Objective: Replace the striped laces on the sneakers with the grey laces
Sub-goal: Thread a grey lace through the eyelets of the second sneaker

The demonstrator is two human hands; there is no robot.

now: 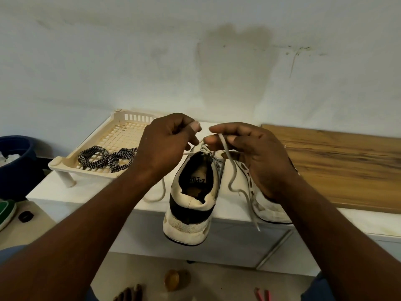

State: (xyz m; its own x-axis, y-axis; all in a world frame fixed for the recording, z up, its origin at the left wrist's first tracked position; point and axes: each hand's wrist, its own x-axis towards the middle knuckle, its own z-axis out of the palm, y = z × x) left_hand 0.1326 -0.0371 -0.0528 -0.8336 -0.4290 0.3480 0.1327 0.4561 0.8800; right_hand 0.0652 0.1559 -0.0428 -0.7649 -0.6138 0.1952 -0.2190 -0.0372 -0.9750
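Sneaker (pixel 191 205) heel overhangs surface (pixel 91 192) front edge; left grip (pixel 171 144), right grip (pixel 251 153) each pinch grey lace (pixel 232 177); hard tug may topple it.

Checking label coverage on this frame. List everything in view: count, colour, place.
sneakers: 2, white and black; one with its heel over the table's front edge, the other on its side to its right
grey lace: 1, grey, in the centre sneaker, ends hanging
striped laces: count unclear, black-white, in tray
tray: 1, cream, table left
table: 1, white, centre
board: 1, brown wood, table right
bin: 1, blue, far left
floor bits: several, green, black, amber, pink; unidentifiable
left hand: 1, grip on grey lace, above sneaker
right hand: 1, grip on grey lace, above sneakers
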